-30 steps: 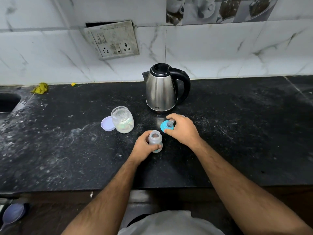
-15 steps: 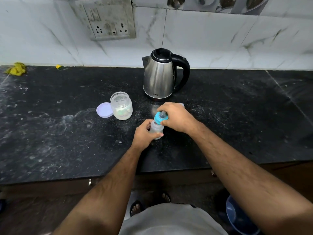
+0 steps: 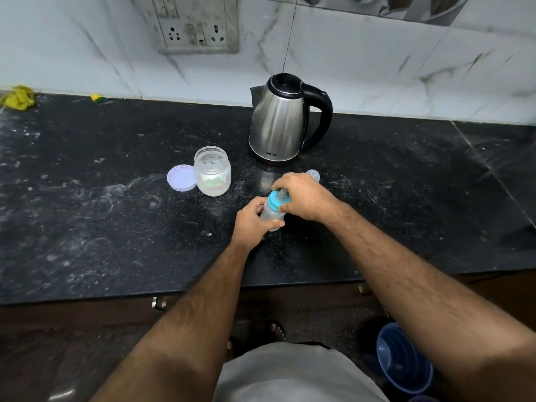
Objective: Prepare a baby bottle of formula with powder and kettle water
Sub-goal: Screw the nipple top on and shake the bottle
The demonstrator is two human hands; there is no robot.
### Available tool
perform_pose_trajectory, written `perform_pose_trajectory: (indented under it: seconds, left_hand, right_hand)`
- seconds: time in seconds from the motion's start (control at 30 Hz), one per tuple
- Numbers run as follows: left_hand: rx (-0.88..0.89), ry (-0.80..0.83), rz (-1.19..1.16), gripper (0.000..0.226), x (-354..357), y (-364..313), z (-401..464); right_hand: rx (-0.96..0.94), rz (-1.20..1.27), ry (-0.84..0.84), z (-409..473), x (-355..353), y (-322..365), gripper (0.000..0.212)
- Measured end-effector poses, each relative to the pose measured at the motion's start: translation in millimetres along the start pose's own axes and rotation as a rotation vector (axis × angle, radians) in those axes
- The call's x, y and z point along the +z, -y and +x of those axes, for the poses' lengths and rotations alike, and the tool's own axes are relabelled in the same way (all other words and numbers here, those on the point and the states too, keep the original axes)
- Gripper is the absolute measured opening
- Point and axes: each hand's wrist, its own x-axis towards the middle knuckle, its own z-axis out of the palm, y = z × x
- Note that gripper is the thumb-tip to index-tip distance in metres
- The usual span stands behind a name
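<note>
Bottle (image 3: 272, 216) sits near the middle of the black stone counter (image 3: 87, 227), tilted a little toward 11 o'clock, with both of the person's hands on it. That counter, dusted with pale smears and specks, is the biggest thing here and runs the full width of the room in front of a white marbled tile wall (image 3: 377, 53). On the wall at 12 o'clock hangs a grimy switch plate with 2 sockets (image 3: 193, 27).

At 12 o'clock from the bottle stands a steel kettle (image 3: 280, 123) with a black lid and handle, the handle pointing to 3 o'clock; small lettering near its base looks like "MILTON", though it is tiny. At 10 o'clock from the bottle is an open clear jar (image 3: 212, 175) holding pale powder, and touching its 9 o'clock side lies a lilac lid (image 3: 180, 178), flat on the counter.

The left hand (image 3: 251, 220) wraps round the bottle's clear body, fingers curled and thumb across the front. The right hand (image 3: 304, 197) comes over the top, fingertips pinching the blue collar (image 3: 274, 202) and teat. Behind that hand, at 1 o'clock, a clear cap (image 3: 313, 175) peeks out.

Down by the floor at 5 o'clock sits a blue bucket (image 3: 403, 361). Yellow scraps (image 3: 18, 97) lie far off at 10 o'clock by the wall.
</note>
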Motion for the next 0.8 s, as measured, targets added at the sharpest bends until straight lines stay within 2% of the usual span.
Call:
perform_pose_trajectory:
  seconds: [0.37, 0.5, 0.63, 0.77, 0.8]
  left_hand:
    - [0.02, 0.01, 0.003, 0.051, -1, -5, -2]
    - [0.019, 0.001, 0.018, 0.051, -1, -4, -1]
    - [0.011, 0.009, 0.016, 0.049, -2, -7, -2]
    - [0.0, 0.005, -0.017, 0.051, -1, -5, -1]
    - [0.003, 0.001, -0.015, 0.052, -1, -4, -1]
  right_hand:
    - [0.034, -0.082, 0.018, 9, 6, 4, 0.027]
    - [0.108, -0.099, -0.003, 10, 6, 7, 0.035]
    - [0.169, -0.137, -0.009, 8, 9, 0, 0.057]
    - [0.115, 0.074, 0.074, 9, 7, -19, 0.08]
    - [0.095, 0.126, 0.103, 10, 8, -23, 0.08]
